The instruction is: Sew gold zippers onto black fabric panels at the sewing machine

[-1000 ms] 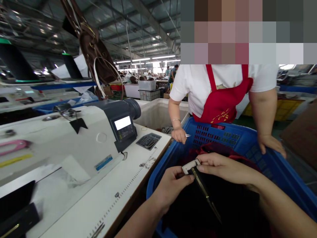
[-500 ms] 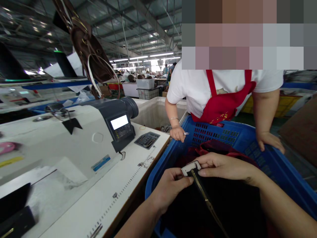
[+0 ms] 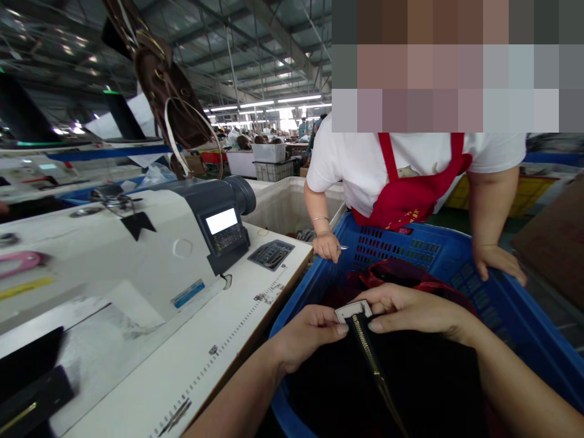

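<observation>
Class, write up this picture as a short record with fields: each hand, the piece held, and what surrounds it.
Left hand: pinches one end of a pale rectangular tab
Right hand: pinches the tab's other end
Piece: gold-coloured metal zip on black fabric, running down from the tab
Below: blue plastic basket containing dark red material
Left side: white sewing machine
Opposite: co-worker in red apron
</observation>
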Demonstrator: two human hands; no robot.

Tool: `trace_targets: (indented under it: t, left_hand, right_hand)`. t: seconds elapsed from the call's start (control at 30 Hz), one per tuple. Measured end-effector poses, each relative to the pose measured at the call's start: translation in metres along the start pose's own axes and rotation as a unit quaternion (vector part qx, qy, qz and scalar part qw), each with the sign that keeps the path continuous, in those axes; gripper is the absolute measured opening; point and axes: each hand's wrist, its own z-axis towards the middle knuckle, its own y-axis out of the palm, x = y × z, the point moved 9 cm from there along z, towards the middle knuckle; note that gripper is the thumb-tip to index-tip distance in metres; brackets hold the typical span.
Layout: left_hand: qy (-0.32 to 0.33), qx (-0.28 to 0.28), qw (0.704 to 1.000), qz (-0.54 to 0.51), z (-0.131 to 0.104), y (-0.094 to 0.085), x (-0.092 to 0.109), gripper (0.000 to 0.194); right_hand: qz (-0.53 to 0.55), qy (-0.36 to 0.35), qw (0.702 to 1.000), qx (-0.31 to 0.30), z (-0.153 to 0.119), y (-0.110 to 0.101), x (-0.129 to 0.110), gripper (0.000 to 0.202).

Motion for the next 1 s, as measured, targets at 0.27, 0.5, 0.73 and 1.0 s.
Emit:
trace_targets:
  t: [0.27, 0.5, 0.73, 1.0]
  left_hand:
    - [0.02, 0.041, 0.997, 0.056, 0.029, 0.004, -0.008, 0.036]
    - [0.09, 0.093, 0.983, 0.126, 0.069, 0.026, -0.02, 0.016]
    - [0.082, 0.066, 0.986, 0.126, 0.082, 0.032, -0.033, 0.024]
    - [0.037, 0.035, 0.995, 0.083, 0.08, 0.03, -0.042, 0.038]
  right_hand:
    - [-0.136, 0.057, 0.981, 0.125, -0.031, -0.023, 0.026, 0.022]
    - [-0.169, 0.089, 0.953, 0.235, -0.087, -0.027, 0.051, 0.027]
    - [-0.038, 0.084, 0.97, 0.223, -0.089, -0.025, 0.073, 0.033]
    - [0.081, 0.081, 0.968, 0.224, -0.082, -0.019, 0.087, 0.035]
